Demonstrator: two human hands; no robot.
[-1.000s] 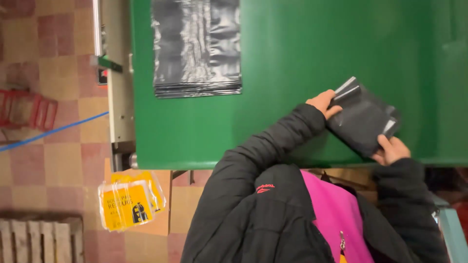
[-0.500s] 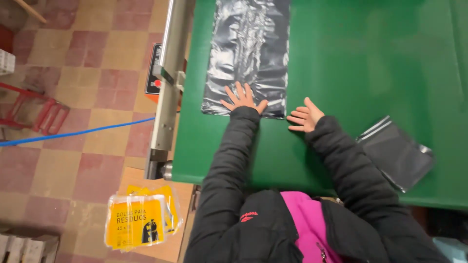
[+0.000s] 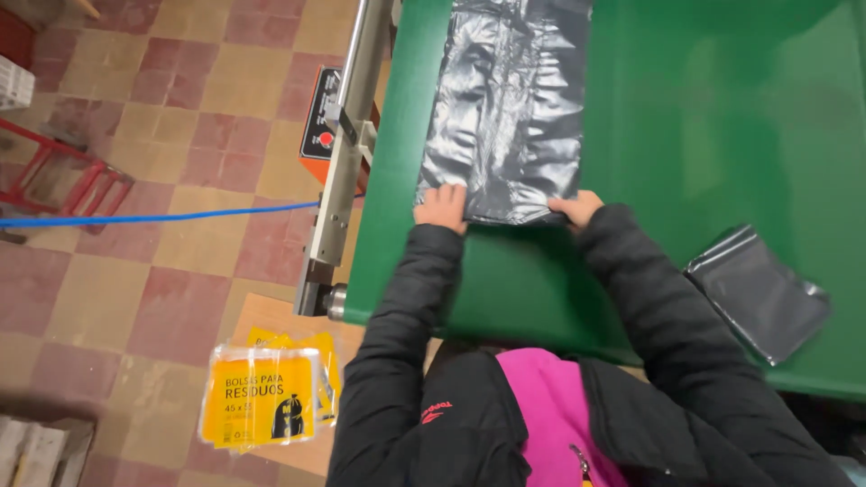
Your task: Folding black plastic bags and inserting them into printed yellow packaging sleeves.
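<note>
A stack of flat black plastic bags (image 3: 505,108) lies on the green table (image 3: 722,126). My left hand (image 3: 442,207) grips the stack's near left corner. My right hand (image 3: 577,209) grips its near right corner. Both arms are in black jacket sleeves. A folded black bag bundle (image 3: 758,293) rests on the table to the right of my right arm, apart from both hands.
A metal sealing bar with an orange control box (image 3: 338,135) runs along the table's left edge. A blue cable (image 3: 135,218) crosses the tiled floor. Yellow bag packets (image 3: 266,392) lie on cardboard below the table. A red metal frame (image 3: 63,176) stands at the left.
The folded bundle held a second ago now lies on the table at the right. Both hands moved left to the flat bag stack and now grip its near edge.
</note>
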